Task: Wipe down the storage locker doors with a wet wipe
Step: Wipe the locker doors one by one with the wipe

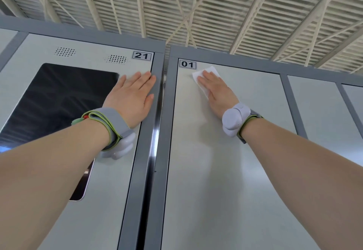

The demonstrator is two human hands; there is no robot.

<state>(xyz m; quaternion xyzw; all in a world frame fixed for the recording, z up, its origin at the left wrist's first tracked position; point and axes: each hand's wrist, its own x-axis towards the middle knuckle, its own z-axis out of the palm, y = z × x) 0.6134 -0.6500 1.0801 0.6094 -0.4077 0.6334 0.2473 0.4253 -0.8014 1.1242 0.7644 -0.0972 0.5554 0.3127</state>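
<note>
Two pale grey locker doors fill the view, seen from below. Door 01 (225, 171) is on the right, and my right hand (218, 90) presses a white wet wipe (211, 70) flat against its upper left corner, just below the number label. The wipe shows above and to the left of my straight fingers. Door 21 (110, 190) is on the left. My left hand (133, 98) lies flat on its upper right part, fingertips reaching the dark grey frame.
A black touchscreen panel (62, 104) sits in door 21, with two speaker grilles above it. A dark grey frame post (155, 151) separates the two doors. More locker doors (322, 116) continue to the right. A slatted ceiling is overhead.
</note>
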